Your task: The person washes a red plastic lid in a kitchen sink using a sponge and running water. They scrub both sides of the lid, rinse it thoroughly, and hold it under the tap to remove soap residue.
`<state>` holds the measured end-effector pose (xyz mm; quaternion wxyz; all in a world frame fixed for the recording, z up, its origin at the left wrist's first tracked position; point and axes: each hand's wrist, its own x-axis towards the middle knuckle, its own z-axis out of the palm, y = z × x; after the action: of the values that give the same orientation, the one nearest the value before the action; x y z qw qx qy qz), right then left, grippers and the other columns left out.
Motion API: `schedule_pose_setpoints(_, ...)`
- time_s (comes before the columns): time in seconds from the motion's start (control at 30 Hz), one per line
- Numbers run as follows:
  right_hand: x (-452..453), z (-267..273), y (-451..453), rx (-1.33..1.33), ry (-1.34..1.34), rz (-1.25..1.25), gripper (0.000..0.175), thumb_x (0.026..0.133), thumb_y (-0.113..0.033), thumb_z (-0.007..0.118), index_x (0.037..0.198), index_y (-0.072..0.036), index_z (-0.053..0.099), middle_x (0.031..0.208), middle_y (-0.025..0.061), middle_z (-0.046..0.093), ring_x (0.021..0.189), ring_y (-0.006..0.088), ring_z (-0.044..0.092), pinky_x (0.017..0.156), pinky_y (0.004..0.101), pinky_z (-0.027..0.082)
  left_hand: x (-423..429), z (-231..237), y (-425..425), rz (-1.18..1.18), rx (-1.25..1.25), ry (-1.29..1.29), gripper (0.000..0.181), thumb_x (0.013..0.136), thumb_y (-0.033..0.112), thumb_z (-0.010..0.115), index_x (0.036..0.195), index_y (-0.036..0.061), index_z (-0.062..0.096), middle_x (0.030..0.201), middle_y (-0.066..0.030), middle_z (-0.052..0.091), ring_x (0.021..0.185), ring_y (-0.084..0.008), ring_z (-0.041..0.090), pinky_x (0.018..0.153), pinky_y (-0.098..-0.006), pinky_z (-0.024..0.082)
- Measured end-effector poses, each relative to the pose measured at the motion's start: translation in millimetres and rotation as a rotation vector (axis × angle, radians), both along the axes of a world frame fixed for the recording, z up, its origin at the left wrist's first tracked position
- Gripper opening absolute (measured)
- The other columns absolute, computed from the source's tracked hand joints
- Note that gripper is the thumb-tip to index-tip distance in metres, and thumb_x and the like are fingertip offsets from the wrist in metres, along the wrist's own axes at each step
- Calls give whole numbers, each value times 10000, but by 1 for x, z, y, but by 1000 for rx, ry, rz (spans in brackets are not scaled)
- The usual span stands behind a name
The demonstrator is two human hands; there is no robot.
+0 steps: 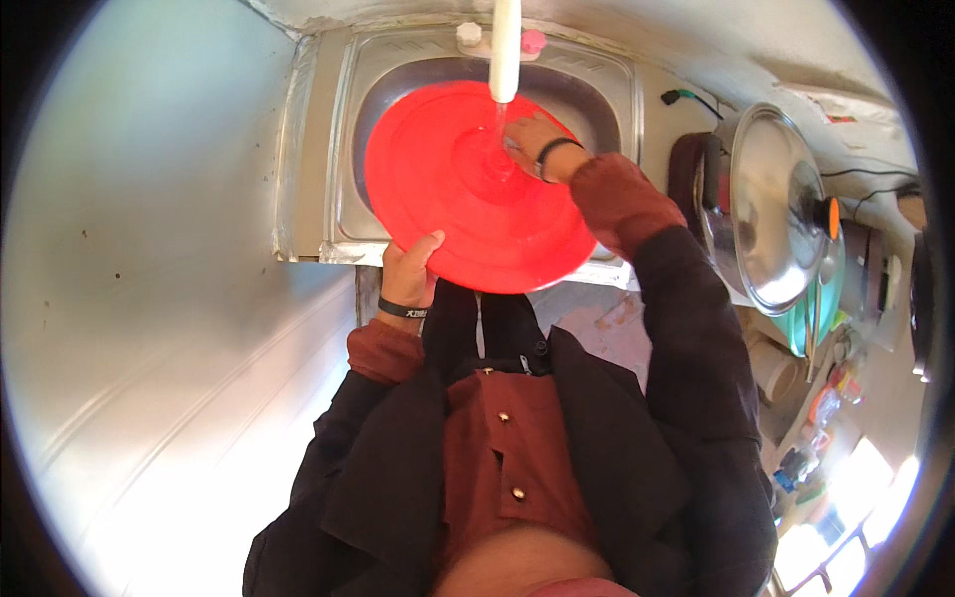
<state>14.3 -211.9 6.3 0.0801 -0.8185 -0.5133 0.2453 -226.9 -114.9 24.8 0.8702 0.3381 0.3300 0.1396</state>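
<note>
A large round red plastic lid or shallow basin (pixel 448 201) is tilted over the stainless steel sink (pixel 630 112). My left hand (pixel 406 272) grips its near left rim, with the thumb on top. From the white faucet spout (pixel 505 60), a thin stream of water (pixel 501 118) falls onto the red surface and spreads around its middle. My right hand (pixel 531 140) lies on the upper right of that surface, beside the stream. Its fingers are bent and partly hidden, and a small pale glint shows at them; whether they hold something is unclear.
Two faucet knobs, one white (pixel 468 33) and one pink (pixel 533 41), flank the spout. To the right stand a large pot with a domed metal lid (pixel 780 209) and a teal bowl (pixel 809 321) with utensils. A wall (pixel 171 186) rises close on the left.
</note>
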Motion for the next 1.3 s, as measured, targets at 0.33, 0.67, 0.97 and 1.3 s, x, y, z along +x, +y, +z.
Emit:
schedule_pose_setpoints(0.33, -31, -1, 32, 172, -119, 138, 301, 766, -135, 515, 1056, -61, 540, 981, 151, 581, 887, 322, 549, 803, 389, 405, -2, -11, 7, -1, -32, -11, 340, 773, -4, 549, 1109, -3, 495, 1088, -88, 551, 989, -204, 538, 859, -334, 433)
schedule_pose_setpoints(0.67, -34, -43, -37, 275, -49, 3, 242, 801, -125, 465, 1002, -52, 578, 1047, 137, 557, 1004, 294, 495, 839, 392, 394, -5, -13, 23, 27, -8, 0, 356, 765, -4, 549, 1116, -9, 488, 1078, -86, 557, 973, -205, 546, 857, -334, 432)
schedule_pose_setpoints(0.97, 46, -118, 60, 288, 306, -115, 215, 831, -166, 468, 994, -48, 541, 1050, 164, 542, 976, 323, 514, 816, 397, 428, -4, -18, 27, -221, -92, -7, 354, 759, 2, 544, 1109, -14, 490, 1063, -89, 562, 961, -200, 551, 853, -332, 435)
schedule_pose_setpoints(1.3, 40, -46, 7, -80, -42, -40, 241, 783, -132, 518, 997, -28, 556, 969, 170, 573, 887, 303, 549, 799, 354, 451, -20, -18, 48, -38, 0, -13, 354, 759, 5, 542, 1110, -5, 491, 1071, -77, 557, 969, -197, 546, 849, -334, 432)
